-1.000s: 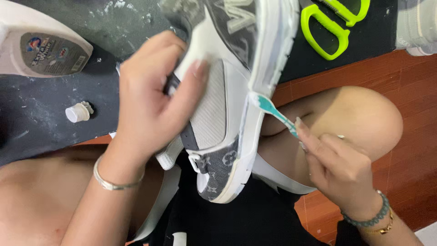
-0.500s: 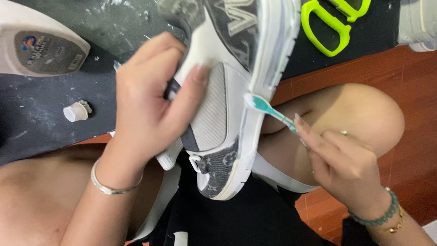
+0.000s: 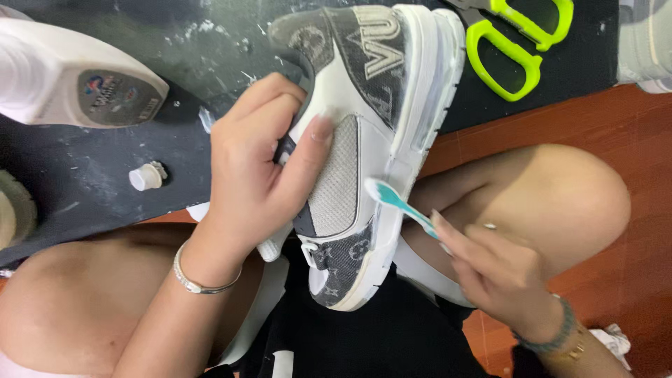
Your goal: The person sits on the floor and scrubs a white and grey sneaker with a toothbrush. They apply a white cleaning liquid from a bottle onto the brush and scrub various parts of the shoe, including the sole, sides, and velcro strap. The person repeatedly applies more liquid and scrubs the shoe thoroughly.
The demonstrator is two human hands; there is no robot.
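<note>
Resting tilted over the person's lap, the white and grey mesh-panelled sneaker [image 3: 364, 154] is clasped by the left hand [image 3: 255, 182], fingers wrapped around its upper with the thumb pressed on the mesh. At its white sole edge sits the head of a teal-handled toothbrush [image 3: 392, 199], pinched between the fingertips of the right hand [image 3: 500, 269]. Compared with a second ago, the shoe and brush have barely shifted; the brush head remains on the same stretch of sole, suggesting scrubbing continues there. Beyond lie lime-green-handled scissors [image 3: 514, 49], a small white cap [image 3: 147, 176] and a white plastic bottle [image 3: 70, 80] on the dark mat [image 3: 84, 189].
</note>
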